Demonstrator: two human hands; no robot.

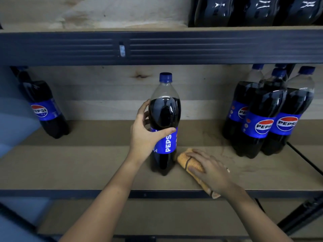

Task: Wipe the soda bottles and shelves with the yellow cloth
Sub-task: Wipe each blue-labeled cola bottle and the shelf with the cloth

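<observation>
A tall Pepsi bottle [165,119] with a blue cap stands upright in the middle of the wooden shelf [87,163]. My left hand [146,135] grips it around the label, thumb across the front. Just right of the bottle's base lies the folded yellow cloth [190,165] with dark stripes. My right hand [211,170] presses flat on the cloth against the shelf board, fingers straight, and one end of the cloth sticks out past the shelf's front edge.
A group of Pepsi bottles [267,116] stands at the right of the shelf, and a single bottle [43,109] at the far left. More bottles [253,11] sit on the upper shelf, behind a dark metal beam [157,48]. A lower board [157,215] shows below.
</observation>
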